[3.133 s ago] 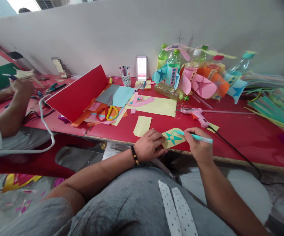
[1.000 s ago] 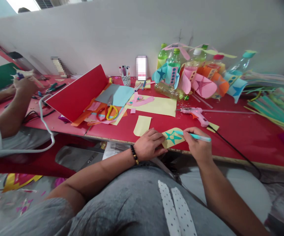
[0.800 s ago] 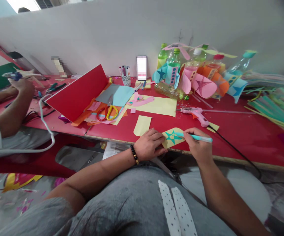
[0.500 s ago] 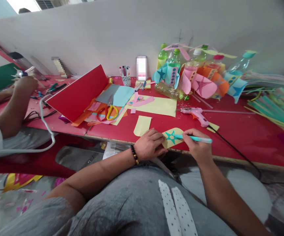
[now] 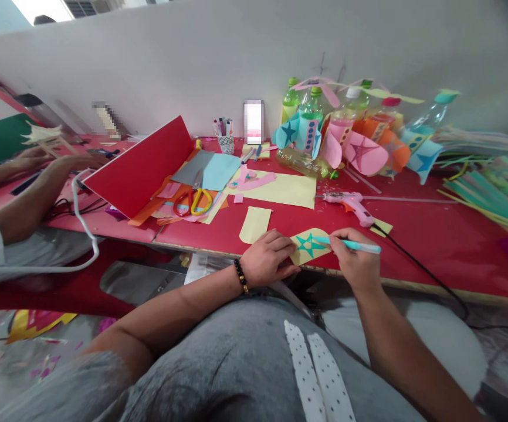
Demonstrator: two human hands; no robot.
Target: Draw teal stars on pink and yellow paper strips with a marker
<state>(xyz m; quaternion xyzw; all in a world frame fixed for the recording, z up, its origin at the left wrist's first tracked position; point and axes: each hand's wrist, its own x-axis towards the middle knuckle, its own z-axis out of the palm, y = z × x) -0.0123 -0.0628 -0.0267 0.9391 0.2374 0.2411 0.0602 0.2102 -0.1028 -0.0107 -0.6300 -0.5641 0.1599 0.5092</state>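
Paper with one green star lies at the near edge of the red table, between two hands. The right hand pinches one turquoise marker, its tip at the star's right side. The left hand, fingers together, lies over the paper's left end; whether its thumb pinches I cannot tell. One bracelet circles that wrist. Just left and farther is one plain yellow piece; farther left, one pair of scissors and one red board. Far right of these stand at least six bottles, one more bottle lying before them, and one pink glue gun nearer. One pen cup stands far.
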